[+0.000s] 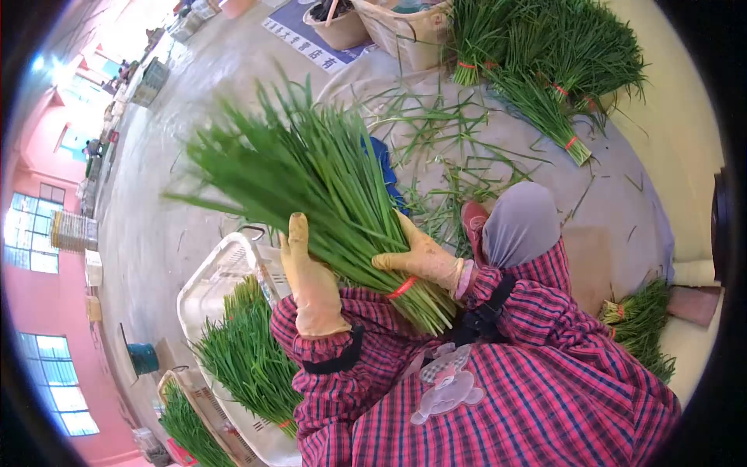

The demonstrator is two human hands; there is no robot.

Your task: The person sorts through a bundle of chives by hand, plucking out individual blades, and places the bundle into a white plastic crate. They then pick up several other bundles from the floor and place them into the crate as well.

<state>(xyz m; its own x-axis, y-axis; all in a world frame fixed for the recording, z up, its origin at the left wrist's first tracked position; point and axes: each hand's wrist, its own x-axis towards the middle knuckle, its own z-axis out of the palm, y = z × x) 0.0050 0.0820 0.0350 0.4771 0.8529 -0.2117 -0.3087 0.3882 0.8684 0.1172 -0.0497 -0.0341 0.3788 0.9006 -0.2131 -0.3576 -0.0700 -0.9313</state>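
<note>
I hold a thick bunch of long green chives (pixel 311 179) across my lap, its leaf tips fanning up and left, its cut ends (pixel 432 311) pointing down right. A red band (pixel 401 288) circles the stems near the cut ends. My left hand (pixel 310 280), in a tan glove, lies flat against the bunch's left underside. My right hand (pixel 420 255), also gloved, grips the stems just above the band. Both arms wear red plaid sleeves.
A white crate (pixel 222 272) at lower left holds more chive bunches (pixel 249 358). Tied bunches (pixel 545 70) lie piled at the upper right beside woven baskets (pixel 405 31). Loose leaves litter the grey sheet (pixel 607 187). Another bunch (pixel 642 319) lies at the right.
</note>
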